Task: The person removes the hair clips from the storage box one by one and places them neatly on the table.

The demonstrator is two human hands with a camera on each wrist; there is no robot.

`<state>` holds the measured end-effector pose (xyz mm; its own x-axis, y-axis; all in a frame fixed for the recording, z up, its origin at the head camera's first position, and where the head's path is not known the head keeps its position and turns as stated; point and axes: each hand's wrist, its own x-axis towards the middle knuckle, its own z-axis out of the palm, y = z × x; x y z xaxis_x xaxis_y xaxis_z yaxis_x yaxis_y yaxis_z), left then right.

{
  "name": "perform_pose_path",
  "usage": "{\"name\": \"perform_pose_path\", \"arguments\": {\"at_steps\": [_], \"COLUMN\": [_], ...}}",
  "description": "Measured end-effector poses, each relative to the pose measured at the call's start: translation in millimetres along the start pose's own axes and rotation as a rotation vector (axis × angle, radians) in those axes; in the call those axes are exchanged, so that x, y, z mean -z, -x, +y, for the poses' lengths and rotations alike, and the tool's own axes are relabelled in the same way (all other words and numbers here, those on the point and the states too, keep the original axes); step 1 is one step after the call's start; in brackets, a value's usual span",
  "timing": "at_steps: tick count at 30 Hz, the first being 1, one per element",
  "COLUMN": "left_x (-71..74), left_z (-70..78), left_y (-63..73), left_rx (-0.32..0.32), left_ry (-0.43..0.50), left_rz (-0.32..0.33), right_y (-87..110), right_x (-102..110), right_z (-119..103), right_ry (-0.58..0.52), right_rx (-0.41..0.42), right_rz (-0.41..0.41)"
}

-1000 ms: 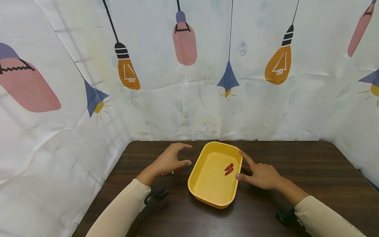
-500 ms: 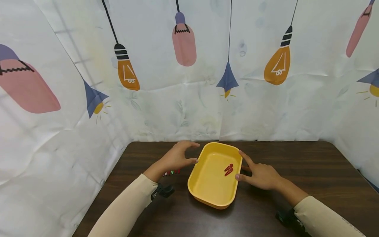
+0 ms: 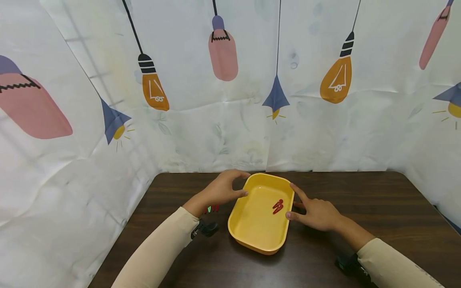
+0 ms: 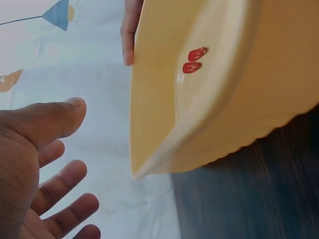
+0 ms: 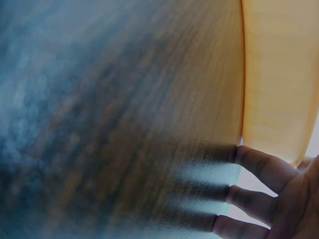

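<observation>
A yellow plastic tray [image 3: 255,230] rests on the table, with two red hair clips [image 3: 278,207] lying inside, towards its right wall. My left hand [image 3: 223,189] hovers at the tray's left rim, thumb and fingers spread, holding nothing. In the left wrist view a gap shows between its thumb and the tray. My right hand [image 3: 318,213] rests at the tray's right side, with its index finger at the far corner and its thumb at the rim. The right wrist view has its other fingertips on the tabletop beside the tray's outer wall; the thumb is hidden there.
Several small red and green clips [image 3: 211,209] lie in a row on the dark wooden table [image 3: 360,192], partly covered by my left wrist. A white printed curtain [image 3: 302,136] hangs behind the table's far edge and along its left side.
My left hand has moved right, from beside the tray to its left rim, and its forearm now covers more of the small clips. The right hand and tray stay in place.
</observation>
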<state>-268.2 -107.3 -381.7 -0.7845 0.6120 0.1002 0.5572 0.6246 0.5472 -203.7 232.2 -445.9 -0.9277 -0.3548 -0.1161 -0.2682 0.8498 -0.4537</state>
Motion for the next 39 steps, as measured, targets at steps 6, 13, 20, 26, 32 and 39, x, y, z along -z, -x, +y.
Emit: {"name": "perform_pose_path", "arguments": {"at_steps": [6, 13, 20, 26, 32, 39], "left_x": [-2.7, -7.6, -14.8, -20.8, -26.5, -38.4], "left_z": [7.2, 12.5, 13.1, 14.5, 20.9, 22.4], "left_y": [-9.6, -17.6, -25.8, -33.7, -44.8, -56.1], "left_rx": [-0.023, -0.043, -0.069, -0.057, -0.049, -0.08], "left_ry": [-0.009, -0.011, 0.031, 0.049, 0.028, 0.027], "left_rz": [-0.011, -0.034, -0.053, -0.067, -0.088, -0.139], "right_y": [-1.2, -1.5, -0.6, -1.0, -2.5, -2.3], "right_x": [-1, -1, 0, 1, 0, -1], "right_z": [0, -1, -2, -1, 2, 3], "right_ry": [0.008, 0.016, 0.007, 0.024, 0.046, 0.029], "right_rx": [0.0, 0.003, 0.007, 0.014, 0.018, 0.014], "right_rz": [-0.001, 0.002, 0.005, 0.007, 0.01, 0.004]}}
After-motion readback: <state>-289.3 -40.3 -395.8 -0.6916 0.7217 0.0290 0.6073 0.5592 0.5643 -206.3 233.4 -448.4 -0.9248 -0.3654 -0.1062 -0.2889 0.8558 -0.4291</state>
